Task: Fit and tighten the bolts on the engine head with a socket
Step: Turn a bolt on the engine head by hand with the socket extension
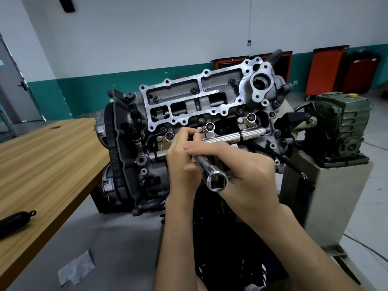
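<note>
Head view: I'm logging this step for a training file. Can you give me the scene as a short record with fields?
tool: chrome socket wrench, open end facing the camera; far end hidden by the hands
crossbar: lies across the front of the engine
left hand: pinches the crossbar's near end
right hand: grips the socket wrench shaft
engine head: tilted towards the camera, dark bolts seated
beside: wooden table, left
</note>
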